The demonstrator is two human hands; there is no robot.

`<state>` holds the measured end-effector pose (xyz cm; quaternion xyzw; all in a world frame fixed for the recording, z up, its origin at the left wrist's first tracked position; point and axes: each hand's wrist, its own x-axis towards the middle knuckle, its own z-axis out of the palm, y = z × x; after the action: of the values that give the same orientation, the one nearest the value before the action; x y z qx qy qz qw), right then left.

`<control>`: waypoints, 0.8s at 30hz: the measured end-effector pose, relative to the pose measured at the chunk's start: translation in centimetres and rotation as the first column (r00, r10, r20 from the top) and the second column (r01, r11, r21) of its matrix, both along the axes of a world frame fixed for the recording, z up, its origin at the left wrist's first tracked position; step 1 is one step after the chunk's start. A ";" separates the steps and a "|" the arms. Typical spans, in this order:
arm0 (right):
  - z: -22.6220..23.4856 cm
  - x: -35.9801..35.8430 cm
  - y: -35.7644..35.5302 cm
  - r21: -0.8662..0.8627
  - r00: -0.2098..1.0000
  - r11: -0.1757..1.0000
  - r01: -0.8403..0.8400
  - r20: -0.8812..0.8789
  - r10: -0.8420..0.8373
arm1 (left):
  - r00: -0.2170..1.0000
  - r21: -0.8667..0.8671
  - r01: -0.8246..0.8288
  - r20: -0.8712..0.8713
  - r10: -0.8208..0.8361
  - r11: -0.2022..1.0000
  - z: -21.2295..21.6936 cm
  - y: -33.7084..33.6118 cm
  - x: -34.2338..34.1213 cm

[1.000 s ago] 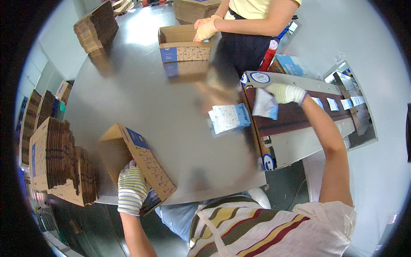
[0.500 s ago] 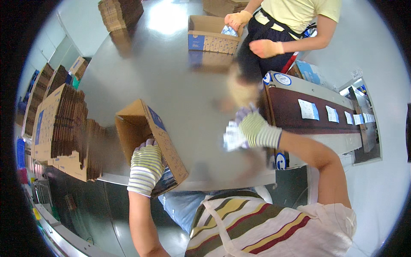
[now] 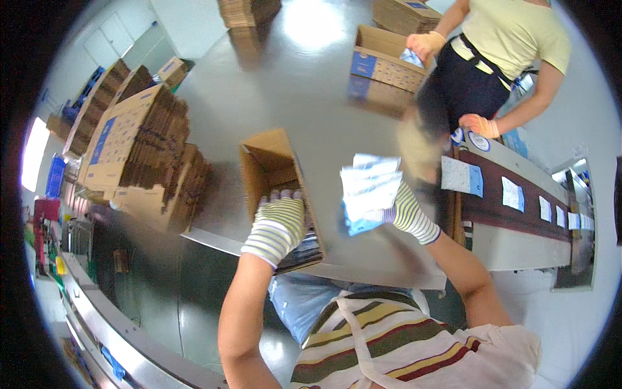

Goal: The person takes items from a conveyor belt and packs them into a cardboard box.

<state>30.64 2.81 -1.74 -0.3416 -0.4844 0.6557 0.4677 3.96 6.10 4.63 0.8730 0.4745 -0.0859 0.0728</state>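
Note:
In a striped glove, my left hand (image 3: 277,223) reaches into an open cardboard box (image 3: 264,155) that stands tilted near the table's front edge. Its fingers lie side by side over packets (image 3: 309,247) at the box's near end; their tips are partly hidden. To the right of the box, my right hand (image 3: 405,214), gloved alike, is closed on a fanned bunch of white-and-blue packets (image 3: 370,188) held above the table. The thumb lies across the packets, and the other fingers are mostly behind them.
A dark red conveyor belt (image 3: 492,188) at the right carries spaced packets (image 3: 512,194). Flattened cartons (image 3: 133,146) are stacked at the left of the metal table (image 3: 220,97). Across it, a co-worker's gloved hand (image 3: 426,45) holds a packet over another box (image 3: 387,66).
My right hand has drawn the packets away from the conveyor end and raised them into plain view. My left hand stays in the box. The whole view has shifted.

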 end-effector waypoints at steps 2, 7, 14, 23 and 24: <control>4.9 -4.5 2.0 0.293 0.998 0.955 0.033 0.032 -0.044 | 1.000 -0.042 -0.021 0.006 0.021 0.999 -0.4 0.1 -0.3; 9.5 -12.2 8.6 0.561 0.737 0.822 -0.094 0.595 -0.322 | 0.984 0.069 0.038 0.173 -0.050 0.997 -0.4 0.2 0.1; 10.5 -14.7 10.1 0.288 -0.010 0.816 -0.501 0.941 -0.338 | 0.998 -0.150 -0.052 0.015 0.055 0.987 0.4 0.1 1.3; 9.1 -14.0 10.4 0.382 0.161 0.818 -0.430 0.924 -0.347 | 0.995 0.026 0.046 0.090 -0.049 0.999 0.1 -0.2 1.7; 8.5 -13.1 10.8 0.543 0.345 0.778 -0.317 0.830 -0.439 | 0.998 -0.031 0.023 0.051 -0.021 0.999 -0.4 -0.2 1.7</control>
<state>17.55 13.58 6.72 -0.4954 -0.8337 0.1177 0.2138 5.65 5.94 4.20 0.8788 0.4615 -0.0720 0.0974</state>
